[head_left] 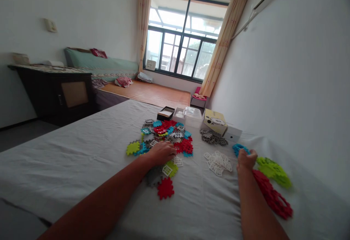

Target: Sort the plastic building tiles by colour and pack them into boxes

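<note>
My left hand (pixel 163 153) reaches over the near edge of a mixed heap of toothed plastic building tiles, its fingers bent down and what they touch hidden. Close to it are a white window-shaped piece (pixel 178 161), a lime green tile (pixel 172 167) and a red tile (pixel 165 188). Over on the right, my right hand (pixel 246 158) is closed at the near end of some blue tiles (pixel 239 149). Lime green tiles (pixel 274 171) and red tiles (pixel 272 195) lie in rows beside my right forearm. Between both hands sits a pile of white window-shaped pieces (pixel 218 162).
Grey tiles (pixel 213 138) lie before a yellow box (pixel 214 121). A clear plastic container (pixel 193 116), a black box (pixel 165 113) and a white box (pixel 233 133) stand along the far side. Grey-white cloth (pixel 90 159) covers the surface; the wall (pixel 308 86) borders it on the right.
</note>
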Action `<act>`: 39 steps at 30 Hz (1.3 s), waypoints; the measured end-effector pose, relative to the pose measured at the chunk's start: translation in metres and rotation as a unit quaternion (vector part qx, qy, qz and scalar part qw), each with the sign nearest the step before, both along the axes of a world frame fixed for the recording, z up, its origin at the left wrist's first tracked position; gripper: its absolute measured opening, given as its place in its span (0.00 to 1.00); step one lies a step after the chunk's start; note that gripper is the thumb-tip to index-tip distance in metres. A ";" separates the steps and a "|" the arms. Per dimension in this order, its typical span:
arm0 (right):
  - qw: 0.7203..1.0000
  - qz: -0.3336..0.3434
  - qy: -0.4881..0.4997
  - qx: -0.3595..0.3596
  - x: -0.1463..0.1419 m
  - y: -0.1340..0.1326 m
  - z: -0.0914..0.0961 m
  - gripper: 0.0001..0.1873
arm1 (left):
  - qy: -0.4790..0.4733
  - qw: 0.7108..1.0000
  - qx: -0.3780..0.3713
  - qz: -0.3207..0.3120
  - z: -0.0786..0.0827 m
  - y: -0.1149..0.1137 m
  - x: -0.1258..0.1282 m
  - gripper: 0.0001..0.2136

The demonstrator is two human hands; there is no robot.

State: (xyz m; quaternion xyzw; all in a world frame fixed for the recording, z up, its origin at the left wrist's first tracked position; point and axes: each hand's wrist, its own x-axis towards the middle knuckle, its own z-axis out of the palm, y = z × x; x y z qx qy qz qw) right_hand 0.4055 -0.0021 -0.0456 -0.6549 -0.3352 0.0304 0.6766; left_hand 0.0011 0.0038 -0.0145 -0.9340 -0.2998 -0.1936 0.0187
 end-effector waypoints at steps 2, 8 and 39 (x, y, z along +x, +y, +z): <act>1.000 -0.004 -0.027 -0.005 -0.019 -0.001 0.006 0.25 | 0.012 1.000 0.010 0.019 0.002 0.000 -0.001 0.07; 0.882 0.316 -0.328 -0.123 -0.129 -0.007 -0.001 0.22 | 0.011 0.996 0.039 0.084 0.008 -0.001 -0.002 0.08; 0.934 0.242 -0.219 -0.145 -0.043 -0.057 0.055 0.21 | 0.036 0.998 0.011 0.054 0.010 -0.002 -0.003 0.09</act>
